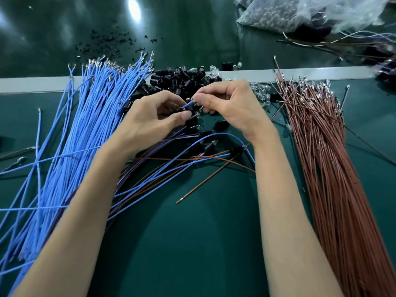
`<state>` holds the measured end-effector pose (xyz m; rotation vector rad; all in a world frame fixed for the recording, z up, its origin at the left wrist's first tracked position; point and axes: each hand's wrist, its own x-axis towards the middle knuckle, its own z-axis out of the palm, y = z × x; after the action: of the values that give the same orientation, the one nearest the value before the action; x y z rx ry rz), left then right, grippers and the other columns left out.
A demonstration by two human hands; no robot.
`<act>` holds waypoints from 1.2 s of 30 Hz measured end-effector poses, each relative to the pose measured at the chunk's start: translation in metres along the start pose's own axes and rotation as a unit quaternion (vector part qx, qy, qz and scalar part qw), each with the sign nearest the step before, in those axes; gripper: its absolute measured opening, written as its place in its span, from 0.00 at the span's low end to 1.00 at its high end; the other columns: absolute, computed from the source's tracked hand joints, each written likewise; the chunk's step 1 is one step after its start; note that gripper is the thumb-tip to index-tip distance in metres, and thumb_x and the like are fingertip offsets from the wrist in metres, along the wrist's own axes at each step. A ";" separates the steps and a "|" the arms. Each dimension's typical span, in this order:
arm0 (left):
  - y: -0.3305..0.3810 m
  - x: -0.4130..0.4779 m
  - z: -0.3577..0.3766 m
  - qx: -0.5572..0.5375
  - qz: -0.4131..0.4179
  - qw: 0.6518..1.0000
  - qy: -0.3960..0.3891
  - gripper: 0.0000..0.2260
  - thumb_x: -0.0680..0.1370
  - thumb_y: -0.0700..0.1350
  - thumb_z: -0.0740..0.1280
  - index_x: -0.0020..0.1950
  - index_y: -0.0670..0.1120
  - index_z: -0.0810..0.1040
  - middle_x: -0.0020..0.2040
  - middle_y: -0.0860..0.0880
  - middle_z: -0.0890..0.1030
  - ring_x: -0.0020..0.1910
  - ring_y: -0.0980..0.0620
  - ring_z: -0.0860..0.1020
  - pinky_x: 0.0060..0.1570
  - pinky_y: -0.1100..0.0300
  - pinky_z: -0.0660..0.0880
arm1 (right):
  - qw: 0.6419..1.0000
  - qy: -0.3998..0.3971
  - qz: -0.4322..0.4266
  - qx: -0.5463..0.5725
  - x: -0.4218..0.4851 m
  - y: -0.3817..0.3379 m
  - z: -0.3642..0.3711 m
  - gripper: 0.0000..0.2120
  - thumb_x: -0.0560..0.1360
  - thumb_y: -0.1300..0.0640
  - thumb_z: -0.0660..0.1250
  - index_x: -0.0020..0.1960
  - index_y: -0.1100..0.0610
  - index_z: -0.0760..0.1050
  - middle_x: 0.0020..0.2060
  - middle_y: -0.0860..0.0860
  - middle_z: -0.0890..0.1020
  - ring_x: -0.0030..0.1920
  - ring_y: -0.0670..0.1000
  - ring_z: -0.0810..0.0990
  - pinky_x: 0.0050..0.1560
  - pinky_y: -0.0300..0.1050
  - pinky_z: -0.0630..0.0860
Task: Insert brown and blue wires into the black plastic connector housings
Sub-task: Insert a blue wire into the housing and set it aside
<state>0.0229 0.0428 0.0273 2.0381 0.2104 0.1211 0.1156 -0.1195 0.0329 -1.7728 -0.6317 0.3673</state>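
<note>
Head view: over the green bench (192,243), the left hand (154,118) and right hand (227,106) meet fingertip to fingertip. Both pinch one blue wire (188,105) between them, in front of the pile of black housings (182,78). The blue bundle (85,136) lies left of the hands and the brown bundle (321,157) right.

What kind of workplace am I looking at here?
Probably a factory wire-harness assembly bench: bulk bundles of blue wires and brown wires, a heap of black housings between them, left hand and right hand pinching a single wire over a green mat.
</note>
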 end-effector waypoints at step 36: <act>0.005 -0.001 0.002 0.033 0.001 0.999 0.016 0.02 0.76 0.44 0.70 0.46 0.51 0.80 0.40 0.49 0.83 0.38 0.51 0.81 0.44 0.58 0.77 | 0.999 0.021 -0.006 -0.024 0.004 0.010 0.003 0.07 0.73 0.59 0.71 0.38 0.50 0.80 0.27 0.41 0.79 0.30 0.39 0.75 0.38 0.32 0.72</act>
<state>0.0228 0.0390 0.0307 2.1034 0.2360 0.1489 0.1198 -0.1166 0.0229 -1.8165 -0.6260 0.3087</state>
